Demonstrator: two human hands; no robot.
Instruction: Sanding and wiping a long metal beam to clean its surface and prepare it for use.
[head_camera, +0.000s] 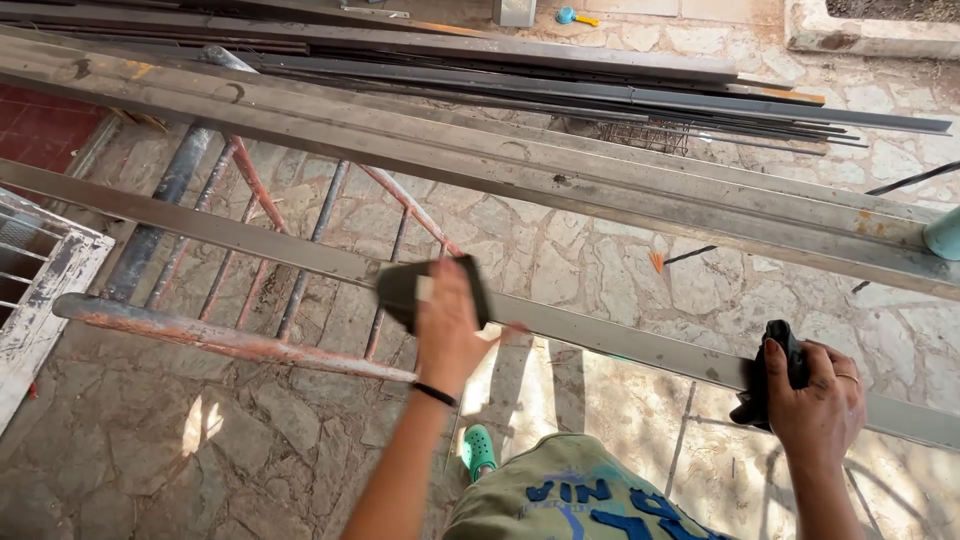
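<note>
Left hand: the left hand lies flat on a dark grey flexible sanding pad, palm down, pressing it against the top face of the long grey flat steel bar; the fingers are spread over the pad rather than curled round it, and a black band sits on the wrist.
Right hand: the right hand is clenched around a black rag and grips the same bar through it, near the bar's right end as seen here; a ring shows on one finger.
Steel bar: it runs slantwise from the left edge of the view down to the right edge, resting across a rusty red and grey tubular metal trestle just left of the pad.
Pad position: on the bar, between the trestle's front rail and the right hand, well apart from the rag.
Behind the bar: broad grey steel profiles lie parallel to it, and beyond them a bundle of thin dark steel rods.
Ground: pale irregular stone paving with an orange-tipped brush lying on it.
Left edge: a white painted metal grille frame.
Below: the person's green shoe on the paving.
</note>
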